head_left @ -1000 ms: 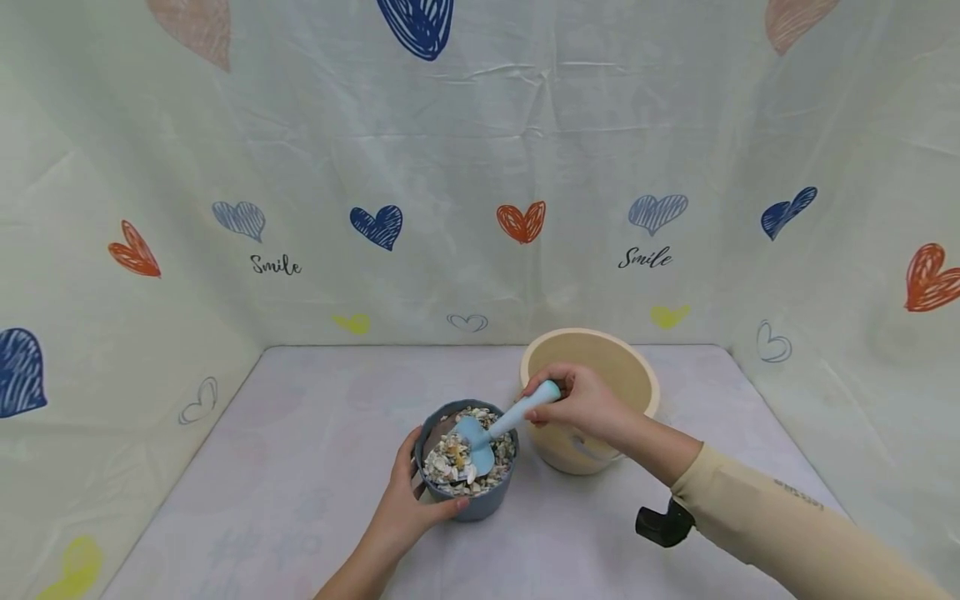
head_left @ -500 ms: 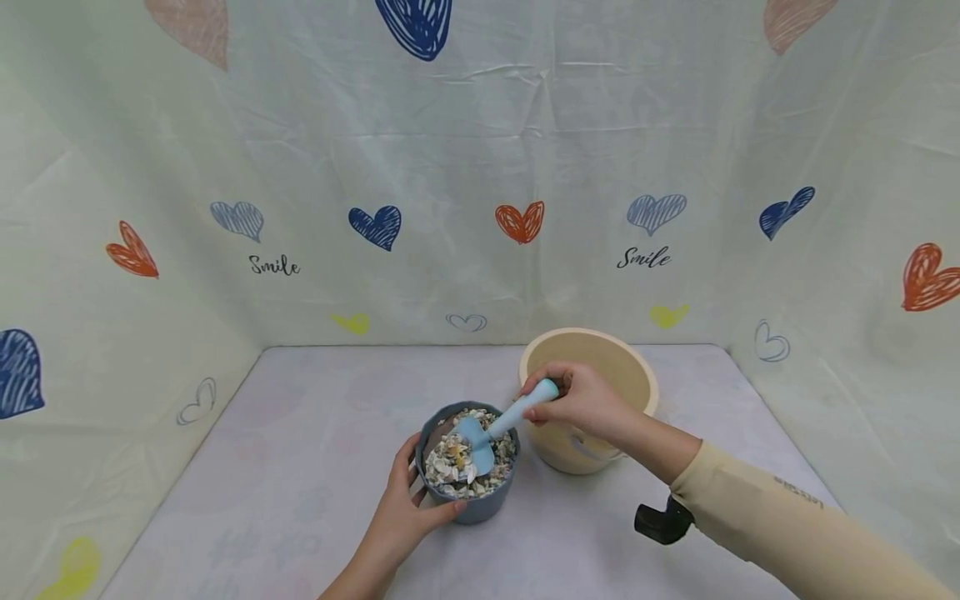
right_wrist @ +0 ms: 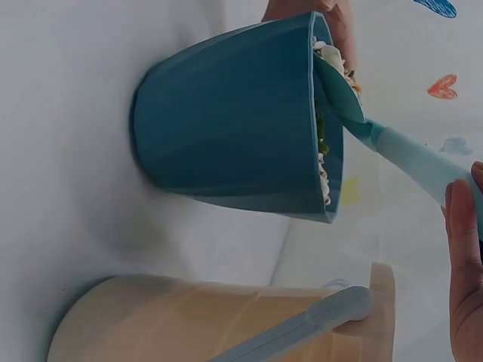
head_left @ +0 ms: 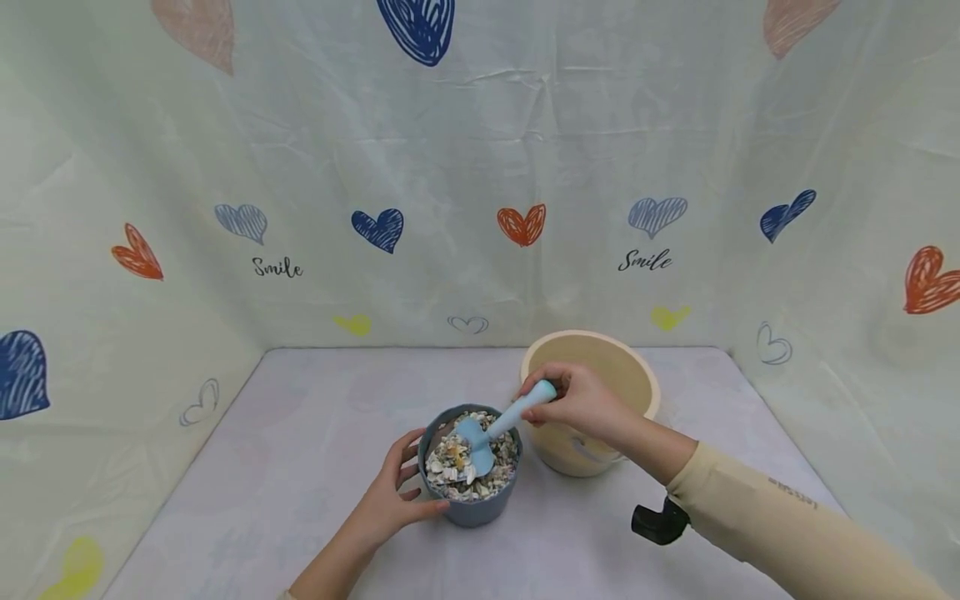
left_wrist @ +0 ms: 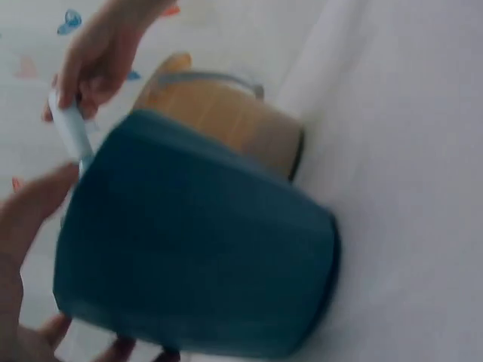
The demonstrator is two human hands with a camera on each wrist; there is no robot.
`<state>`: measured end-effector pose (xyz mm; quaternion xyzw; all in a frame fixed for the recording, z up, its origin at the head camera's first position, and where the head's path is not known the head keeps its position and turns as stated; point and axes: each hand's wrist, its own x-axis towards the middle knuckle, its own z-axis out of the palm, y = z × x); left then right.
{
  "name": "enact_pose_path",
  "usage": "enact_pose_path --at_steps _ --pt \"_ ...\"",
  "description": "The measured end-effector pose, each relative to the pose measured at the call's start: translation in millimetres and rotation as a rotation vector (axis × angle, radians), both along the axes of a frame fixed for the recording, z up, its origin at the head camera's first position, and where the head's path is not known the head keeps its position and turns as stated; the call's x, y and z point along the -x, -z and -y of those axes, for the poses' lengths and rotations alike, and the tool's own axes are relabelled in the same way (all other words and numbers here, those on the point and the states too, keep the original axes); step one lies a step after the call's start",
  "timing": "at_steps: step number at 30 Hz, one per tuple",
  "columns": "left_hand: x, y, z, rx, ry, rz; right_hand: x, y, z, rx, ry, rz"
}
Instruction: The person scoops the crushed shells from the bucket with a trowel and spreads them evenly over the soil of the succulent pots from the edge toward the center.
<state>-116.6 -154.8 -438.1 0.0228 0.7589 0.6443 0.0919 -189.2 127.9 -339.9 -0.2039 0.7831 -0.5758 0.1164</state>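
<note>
A dark blue plant pot [head_left: 476, 510] stands on the table, filled with a pale mix of shell-like chips [head_left: 450, 458]. My left hand [head_left: 386, 493] is spread around the pot's left side, thumb at the front and fingers along the far left; whether every fingertip touches is hard to tell. My right hand [head_left: 581, 400] pinches the handle of a light blue toy shovel [head_left: 517, 412] between thumb and fingers. The shovel slants down to the left, its blade resting in the chips. In the right wrist view, the blade [right_wrist: 339, 90] lies just inside the pot's rim.
A cream bucket [head_left: 577, 454] with a grey handle [right_wrist: 317, 317] stands behind and right of the pot, beneath my right hand. The white-covered table [head_left: 300, 467] ends at a heart-printed curtain [head_left: 480, 167]. A black device [head_left: 660, 523] hangs by the right sleeve.
My left hand has loosened from the pot: its thumb has slid left, its fingers have spread, and the wrist has shifted left. The right hand and shovel have hardly moved.
</note>
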Motion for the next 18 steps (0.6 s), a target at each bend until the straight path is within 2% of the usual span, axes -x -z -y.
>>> enact_pose_path --at_steps 3,6,9,13,18 --pt "10.9 4.4 9.5 -0.029 0.121 0.009 -0.5 1.6 0.5 0.006 -0.001 -0.014" --pt "23.1 7.7 18.1 -0.013 0.251 0.003 -1.0 2.7 1.1 0.008 -0.004 -0.026" --pt "34.3 8.8 24.2 0.012 0.35 -0.022 -1.4 2.7 1.8 0.001 -0.004 -0.035" --pt "47.1 7.8 28.6 0.015 0.437 -0.048 -1.0 1.5 1.9 0.003 -0.001 -0.049" --pt "57.8 4.4 28.9 0.008 0.5 -0.06 0.5 -1.0 0.6 0.021 -0.005 -0.063"
